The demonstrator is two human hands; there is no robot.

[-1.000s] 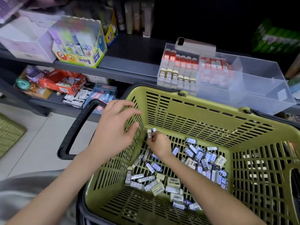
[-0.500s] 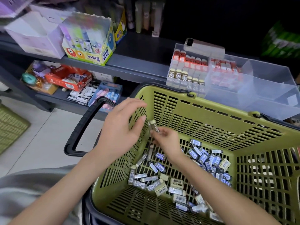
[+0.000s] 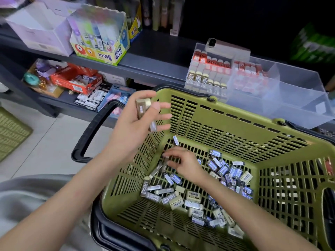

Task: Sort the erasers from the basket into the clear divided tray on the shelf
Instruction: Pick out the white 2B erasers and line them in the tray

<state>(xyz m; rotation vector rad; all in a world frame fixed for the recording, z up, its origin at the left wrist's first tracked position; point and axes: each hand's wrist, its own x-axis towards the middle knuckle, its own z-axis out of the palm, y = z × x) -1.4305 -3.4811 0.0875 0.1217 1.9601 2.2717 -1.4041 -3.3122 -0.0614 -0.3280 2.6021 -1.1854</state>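
Olive-green plastic basket [image 3: 235, 124] sits just in front of the clear divided tray [image 3: 299, 91] on the far shelf [image 3: 154, 69]; the left hand [image 3: 134, 127] pinches matching brown-sleeved erasers [image 3: 142, 107], likely batching them, while the right hand [image 3: 183, 163] reaches among the loose erasers [image 3: 194, 194] below, grip unclear.

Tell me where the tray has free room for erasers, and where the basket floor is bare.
The tray looks bare at its right end, between the red erasers and its right wall; its left compartments are packed. In the basket, the near-left floor corner is bare; loose erasers crowd the middle and right, where the right hand reaches.
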